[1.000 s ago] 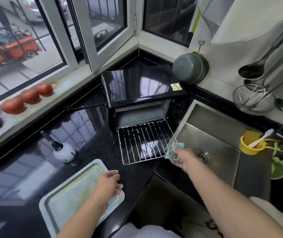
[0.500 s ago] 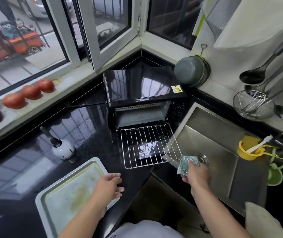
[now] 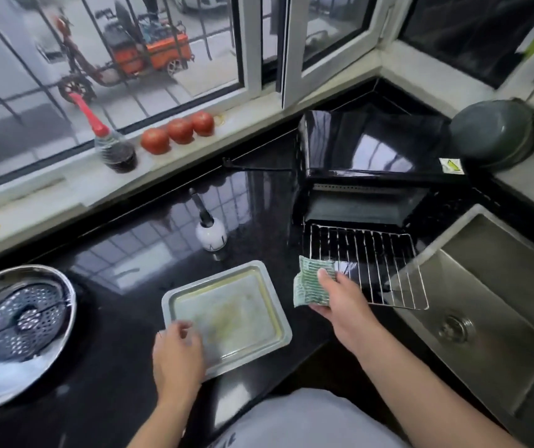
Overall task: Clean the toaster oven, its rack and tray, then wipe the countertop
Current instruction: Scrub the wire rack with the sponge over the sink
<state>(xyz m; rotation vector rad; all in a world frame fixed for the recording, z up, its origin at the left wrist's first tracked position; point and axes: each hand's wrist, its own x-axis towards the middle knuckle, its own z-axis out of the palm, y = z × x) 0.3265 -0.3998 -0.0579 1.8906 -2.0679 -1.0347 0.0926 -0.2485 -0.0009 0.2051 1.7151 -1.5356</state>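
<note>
Right hand (image 3: pixel 340 303) pinches a green scrub sponge (image 3: pixel 311 284), thumb on top, between baking tray (image 3: pixel 226 318) and wire rack (image 3: pixel 369 263). Left hand (image 3: pixel 176 357) is blurred, fingers loosely curled on the tray's near-left corner; grip unclear. Tray lies flat on the black tabletop (image 3: pixel 129 247). Rack overhangs the sink (image 3: pixel 492 305) before the toaster oven (image 3: pixel 369 163), whose interior is dark.

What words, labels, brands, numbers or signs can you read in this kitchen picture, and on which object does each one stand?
No text can be read.
Toaster oven: a small white sticker on its top right corner carries a yellow-green warning symbol; any print on it is too small to read.
Round white container on the countertop: faint dark marks low on its side, too blurred to read.
Sponge in the right hand: green pattern only, no lettering.
</note>
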